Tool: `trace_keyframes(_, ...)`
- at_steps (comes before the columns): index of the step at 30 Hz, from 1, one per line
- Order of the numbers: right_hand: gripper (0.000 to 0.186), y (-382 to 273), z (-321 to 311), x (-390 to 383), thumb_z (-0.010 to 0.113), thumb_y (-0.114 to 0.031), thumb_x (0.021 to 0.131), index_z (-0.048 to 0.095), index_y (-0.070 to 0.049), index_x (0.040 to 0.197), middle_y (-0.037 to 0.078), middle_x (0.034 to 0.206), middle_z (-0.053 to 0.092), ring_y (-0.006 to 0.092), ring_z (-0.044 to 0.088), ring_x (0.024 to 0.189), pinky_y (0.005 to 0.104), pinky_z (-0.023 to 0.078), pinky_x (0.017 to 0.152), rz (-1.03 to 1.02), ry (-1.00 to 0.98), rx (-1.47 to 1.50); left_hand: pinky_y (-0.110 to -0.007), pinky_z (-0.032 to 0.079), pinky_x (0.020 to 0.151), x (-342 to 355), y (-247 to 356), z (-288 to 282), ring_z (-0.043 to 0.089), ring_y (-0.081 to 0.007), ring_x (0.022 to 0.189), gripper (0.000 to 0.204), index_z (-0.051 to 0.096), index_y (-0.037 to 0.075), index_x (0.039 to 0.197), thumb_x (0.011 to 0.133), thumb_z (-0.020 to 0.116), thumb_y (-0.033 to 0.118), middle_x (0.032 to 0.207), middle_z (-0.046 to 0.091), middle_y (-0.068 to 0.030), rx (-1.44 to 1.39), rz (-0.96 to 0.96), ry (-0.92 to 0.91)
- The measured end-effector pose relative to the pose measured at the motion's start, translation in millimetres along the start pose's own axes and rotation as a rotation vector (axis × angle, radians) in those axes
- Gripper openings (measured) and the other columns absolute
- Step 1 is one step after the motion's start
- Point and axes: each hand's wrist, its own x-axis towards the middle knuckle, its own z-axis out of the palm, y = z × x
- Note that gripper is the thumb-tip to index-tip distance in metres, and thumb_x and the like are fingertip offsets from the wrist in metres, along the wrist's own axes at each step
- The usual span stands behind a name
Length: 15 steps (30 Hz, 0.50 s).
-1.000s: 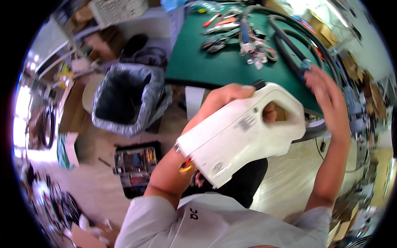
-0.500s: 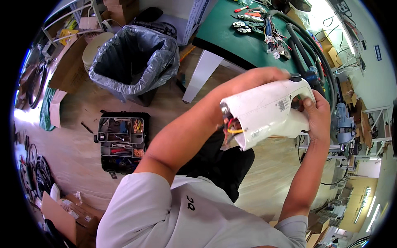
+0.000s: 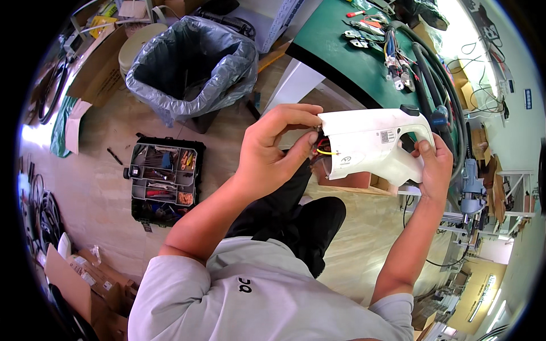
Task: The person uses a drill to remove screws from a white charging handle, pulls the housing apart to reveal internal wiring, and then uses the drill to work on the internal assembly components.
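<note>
My right hand (image 3: 437,165) is wrapped round the looped handle of a white charging gun housing (image 3: 369,139), held up in front of me with its open end to the left. A black button (image 3: 409,109) sits on its top. Red, black and yellow wires (image 3: 324,148) show inside the open end. At that end my left hand (image 3: 273,142) has its thumb and fingers drawn together against the rim and wires. What lies between those fingertips is too small to make out.
A green-topped table (image 3: 330,62) at the upper right bears pliers (image 3: 364,37), cable ends with lugs (image 3: 398,71) and thick black cable (image 3: 435,74). A lined grey bin (image 3: 222,94) stands at upper left, above an open toolbox (image 3: 165,182). Cardboard boxes (image 3: 102,284) lie at lower left.
My left hand has come back from the button end to the open end of the charging gun housing, fingers now drawn together there. The housing has turned more level; my right hand keeps its grip.
</note>
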Motion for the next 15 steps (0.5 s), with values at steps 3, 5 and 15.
trace_keyframes(3,0.061,3.2,4.0,0.3,0.082,-0.044,0.073,0.065,0.002,0.108,0.001,0.083,0.063,0.0093,0.057,0.07,0.0233,0.046,0.065,0.008,-0.002,-0.017,-0.03,0.051,0.09,-1.3,-7.9,-1.7,0.062,-0.0178,0.103,0.023,0.057,-0.003,0.104,0.085,0.057,-0.015,0.114,0.061,-0.0155,0.062,0.001,0.032)
trace_keyframes(5,0.061,6.8,7.1,-0.8,0.082,-0.043,0.072,0.065,0.003,0.108,0.002,0.084,0.063,0.0095,0.057,0.07,0.0236,0.046,0.065,0.009,0.0,-0.019,-0.029,0.055,0.083,-1.3,-12.4,-0.4,0.067,-0.0192,0.095,0.021,0.061,0.0,0.098,0.081,0.064,-0.012,0.107,0.066,-0.0131,0.118,0.024,0.106)
trace_keyframes(15,0.06,8.6,13.8,-2.4,0.082,-0.042,0.073,0.065,0.003,0.108,0.003,0.084,0.064,0.0096,0.057,0.069,0.0234,0.046,0.065,0.021,0.003,-0.038,-0.03,0.053,0.082,-8.7,-27.2,-8.9,0.065,-0.0213,0.096,0.019,0.055,-0.002,0.099,0.084,0.058,-0.013,0.11,0.063,-0.017,0.342,0.167,0.026)
